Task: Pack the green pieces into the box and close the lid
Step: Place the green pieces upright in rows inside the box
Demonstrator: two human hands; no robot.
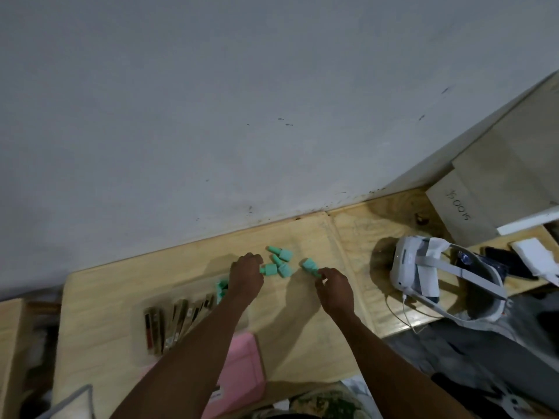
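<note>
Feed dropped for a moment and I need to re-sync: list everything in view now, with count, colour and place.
green pieces: four loose, mint, on the table by the hands; more in the clear container's far end, count unclear
clear container: one, left of centre
sticks: several, brown-gold, in the container
pink box: one, near edge, beside the left forearm
headset: one, white, on the right
table: one, pale wood
left hand: fingers curled, tips beside a piece
right hand: pinches the rightmost green piece by its stem
</note>
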